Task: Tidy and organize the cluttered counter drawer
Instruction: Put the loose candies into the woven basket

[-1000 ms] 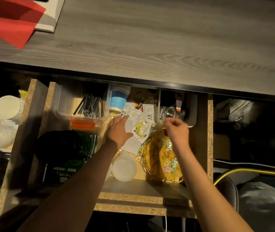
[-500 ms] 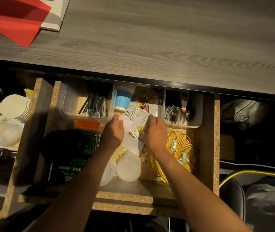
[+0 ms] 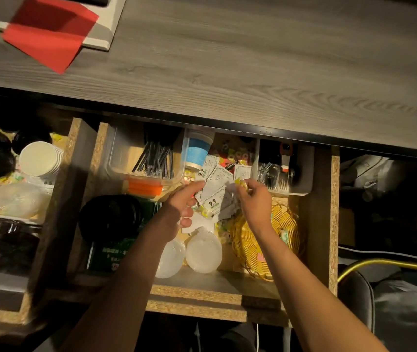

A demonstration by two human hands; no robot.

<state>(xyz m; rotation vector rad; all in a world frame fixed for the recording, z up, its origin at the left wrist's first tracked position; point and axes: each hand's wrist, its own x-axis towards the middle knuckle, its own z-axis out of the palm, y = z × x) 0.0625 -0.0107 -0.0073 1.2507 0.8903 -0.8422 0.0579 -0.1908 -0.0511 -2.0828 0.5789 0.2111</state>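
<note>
Two hands work mid-drawer: the left hand (image 3: 183, 199) pinches white paper price tags (image 3: 212, 199), the right hand (image 3: 254, 196) grips a small yellow sweet (image 3: 240, 181), likely bound for the yellow wicker basket (image 3: 288, 224) nearby.

1. A drawer (image 3: 334, 224) is seen pulled out beneath a counter (image 3: 253, 72).
2. At its back, a tub of straws (image 3: 155, 158) is set left, a cup (image 3: 197, 151) beside it, a tray (image 3: 301, 174) right.
3. Cards (image 3: 213, 201) are spread mid-drawer, between both hands.
4. A basket (image 3: 286, 224) is placed right of two lids (image 3: 203, 251).
</note>
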